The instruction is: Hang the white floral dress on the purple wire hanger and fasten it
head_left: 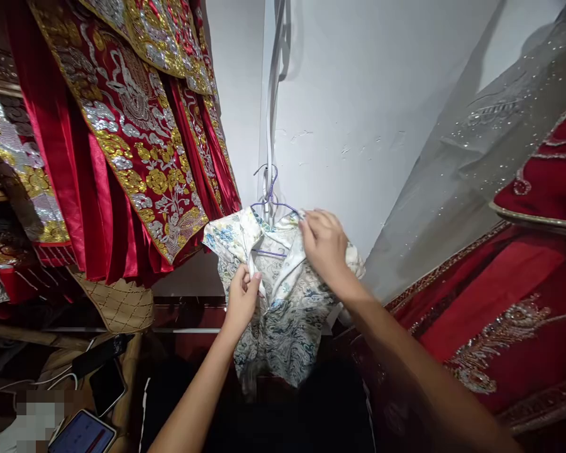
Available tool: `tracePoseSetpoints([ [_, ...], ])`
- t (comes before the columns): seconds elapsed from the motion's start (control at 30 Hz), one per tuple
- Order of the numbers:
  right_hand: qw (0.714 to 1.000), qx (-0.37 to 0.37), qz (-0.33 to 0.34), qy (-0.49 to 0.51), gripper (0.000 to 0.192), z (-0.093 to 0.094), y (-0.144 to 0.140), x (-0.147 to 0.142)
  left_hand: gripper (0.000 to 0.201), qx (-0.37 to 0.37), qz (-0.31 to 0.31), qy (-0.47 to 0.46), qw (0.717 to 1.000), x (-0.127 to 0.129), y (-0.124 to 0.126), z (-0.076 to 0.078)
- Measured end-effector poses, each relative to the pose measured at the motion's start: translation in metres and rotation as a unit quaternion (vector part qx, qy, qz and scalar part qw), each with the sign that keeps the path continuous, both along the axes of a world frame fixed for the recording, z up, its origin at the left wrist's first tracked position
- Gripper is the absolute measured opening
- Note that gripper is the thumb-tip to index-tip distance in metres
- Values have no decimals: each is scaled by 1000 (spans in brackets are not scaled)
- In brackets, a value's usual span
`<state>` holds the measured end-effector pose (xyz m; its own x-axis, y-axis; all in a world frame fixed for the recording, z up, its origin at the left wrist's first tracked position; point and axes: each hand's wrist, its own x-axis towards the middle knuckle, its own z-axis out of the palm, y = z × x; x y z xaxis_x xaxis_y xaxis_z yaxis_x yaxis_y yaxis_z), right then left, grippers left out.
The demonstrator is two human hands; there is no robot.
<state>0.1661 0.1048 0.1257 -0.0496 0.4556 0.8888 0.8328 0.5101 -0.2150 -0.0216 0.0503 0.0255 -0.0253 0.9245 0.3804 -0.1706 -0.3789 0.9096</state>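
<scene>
A short floral-patterned top (290, 336), white with blue, green and yellow, hangs on a thin purple wire hanger (285, 204) in front of the wall. Its neck opening is spread, and the hanger's bar shows inside. My left hand (243, 294) is closed on the front edge of the top, thumb upward, below the collar. Higher up, my right hand (324, 242) has its fingers closed at the right shoulder near the collar; the fabric in its fingertips is mostly covered by the hand. The hanger's hook is beside a white vertical strap (270, 113).
Red robes with gold and silver embroidery (146, 163) hang at left. More red beaded garments (514, 302) and a sheer sparkling fabric (453, 157) are at right. Phones (82, 433) and cables lie on a wooden stand at lower left. A white wall (358, 94) stands behind.
</scene>
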Motion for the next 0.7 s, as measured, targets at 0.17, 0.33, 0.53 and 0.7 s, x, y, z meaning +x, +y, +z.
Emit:
tracePoseSetpoints([
  [0.17,965,-115,229,49,35,-42,2,-47,28,-19,-65,-26,997,8,-16,-15],
  [0.33,882,-181,226,371,31,-102,-51,-72,25,-49,-68,-31,996,6,-32,-25],
  [0.53,797,-280,148,515,35,-170,-72,-75,25,-65,-66,-25,995,-2,-46,-17],
  [0.7,733,-411,283,462,46,-169,-83,-82,20,-67,-53,-33,996,-5,-59,-8],
])
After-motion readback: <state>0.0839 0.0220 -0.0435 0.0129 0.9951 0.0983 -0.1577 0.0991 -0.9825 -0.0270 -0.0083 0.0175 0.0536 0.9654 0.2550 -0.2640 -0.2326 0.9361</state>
